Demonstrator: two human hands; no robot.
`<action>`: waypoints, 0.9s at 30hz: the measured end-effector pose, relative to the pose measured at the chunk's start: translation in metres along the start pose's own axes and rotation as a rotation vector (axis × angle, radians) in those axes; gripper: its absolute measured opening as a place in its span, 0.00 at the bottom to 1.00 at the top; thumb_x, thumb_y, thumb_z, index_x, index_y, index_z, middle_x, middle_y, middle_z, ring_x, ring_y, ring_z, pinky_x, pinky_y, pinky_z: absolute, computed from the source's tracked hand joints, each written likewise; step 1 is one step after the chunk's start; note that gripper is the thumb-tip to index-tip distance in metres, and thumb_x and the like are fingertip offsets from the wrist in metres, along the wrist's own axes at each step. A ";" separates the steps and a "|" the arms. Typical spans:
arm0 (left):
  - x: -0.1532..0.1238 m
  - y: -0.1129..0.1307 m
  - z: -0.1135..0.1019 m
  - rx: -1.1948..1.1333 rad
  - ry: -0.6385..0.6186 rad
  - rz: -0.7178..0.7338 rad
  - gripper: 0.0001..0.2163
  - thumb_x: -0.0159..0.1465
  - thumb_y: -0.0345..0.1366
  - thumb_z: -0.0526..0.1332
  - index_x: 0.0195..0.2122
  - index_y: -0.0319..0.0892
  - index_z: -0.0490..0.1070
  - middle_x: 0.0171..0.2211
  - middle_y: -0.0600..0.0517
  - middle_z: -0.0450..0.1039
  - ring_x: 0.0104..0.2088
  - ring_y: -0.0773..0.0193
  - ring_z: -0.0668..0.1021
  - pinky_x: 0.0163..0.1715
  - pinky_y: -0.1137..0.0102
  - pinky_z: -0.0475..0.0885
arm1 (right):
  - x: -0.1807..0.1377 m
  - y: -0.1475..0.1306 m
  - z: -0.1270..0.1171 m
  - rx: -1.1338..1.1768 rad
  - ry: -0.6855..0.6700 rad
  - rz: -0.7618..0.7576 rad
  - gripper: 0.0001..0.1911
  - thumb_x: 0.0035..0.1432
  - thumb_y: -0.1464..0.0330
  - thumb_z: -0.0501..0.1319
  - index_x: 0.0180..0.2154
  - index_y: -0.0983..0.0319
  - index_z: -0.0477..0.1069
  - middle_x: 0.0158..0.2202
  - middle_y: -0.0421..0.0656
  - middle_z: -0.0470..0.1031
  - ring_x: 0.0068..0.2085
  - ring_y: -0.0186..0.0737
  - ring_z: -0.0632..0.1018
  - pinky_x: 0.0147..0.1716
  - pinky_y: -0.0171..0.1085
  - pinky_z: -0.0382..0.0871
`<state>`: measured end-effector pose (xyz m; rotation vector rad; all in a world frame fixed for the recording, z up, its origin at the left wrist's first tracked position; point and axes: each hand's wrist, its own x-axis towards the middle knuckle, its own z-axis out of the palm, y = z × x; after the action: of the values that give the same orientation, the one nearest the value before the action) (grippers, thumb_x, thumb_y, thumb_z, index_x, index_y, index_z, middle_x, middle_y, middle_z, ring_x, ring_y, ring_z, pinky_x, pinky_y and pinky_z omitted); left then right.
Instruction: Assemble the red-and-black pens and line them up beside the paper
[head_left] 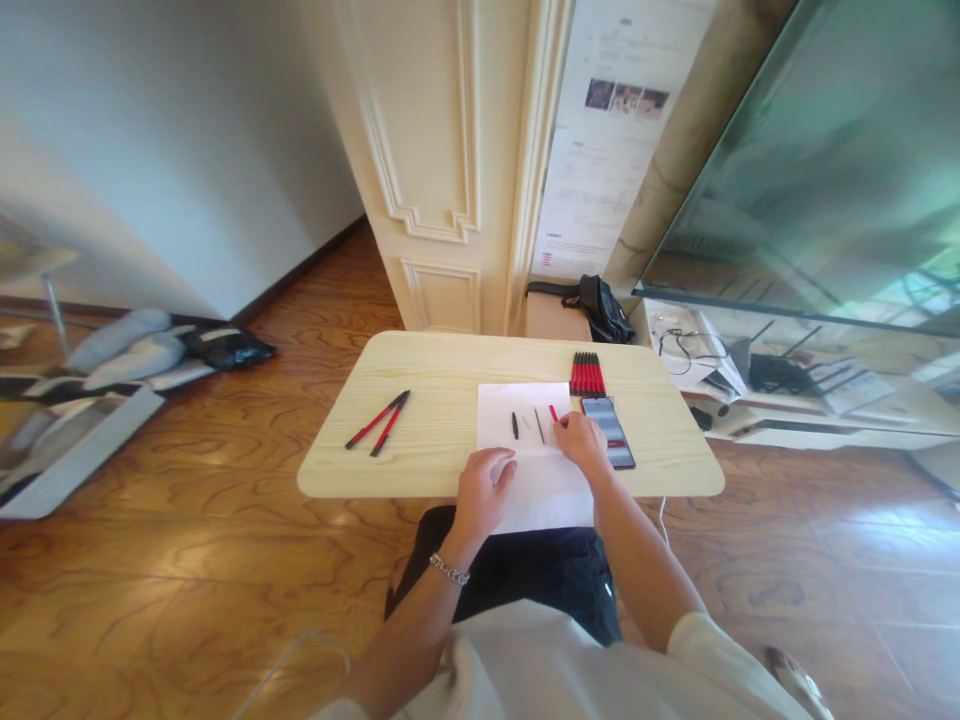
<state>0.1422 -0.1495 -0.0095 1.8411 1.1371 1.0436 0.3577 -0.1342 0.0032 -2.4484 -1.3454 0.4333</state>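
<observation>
Head view, frame centre: the right hand [581,438] pinches the end of a short red pen part [553,413] on the white paper sheet [525,440] lying on the pale wood counter [420,400], fingers closed narrow on it, while the left hand [484,490] rests curled on the sheet's lower edge, holding nothing. Judged step: pen parts are laid out apart, a black cap piece [514,425] and a thin refill rod [538,425] just left of the red part; the next move calls for a fine pinch. No writing is legible on the dark phone [609,432], the row of red-and-black pens [587,373], or the wall poster [607,130].
</observation>
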 end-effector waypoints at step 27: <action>-0.001 0.012 0.021 -0.542 -0.055 -0.321 0.18 0.61 0.47 0.60 0.45 0.39 0.73 0.33 0.47 0.78 0.31 0.63 0.79 0.35 0.68 0.75 | 0.005 -0.004 0.018 -0.017 0.048 -0.223 0.09 0.60 0.70 0.56 0.37 0.64 0.75 0.39 0.50 0.75 0.42 0.41 0.75 0.42 0.35 0.63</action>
<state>0.1647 -0.1582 -0.0083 1.2101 0.9572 0.9842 0.3497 -0.1259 -0.0117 -2.2718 -1.5851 0.3064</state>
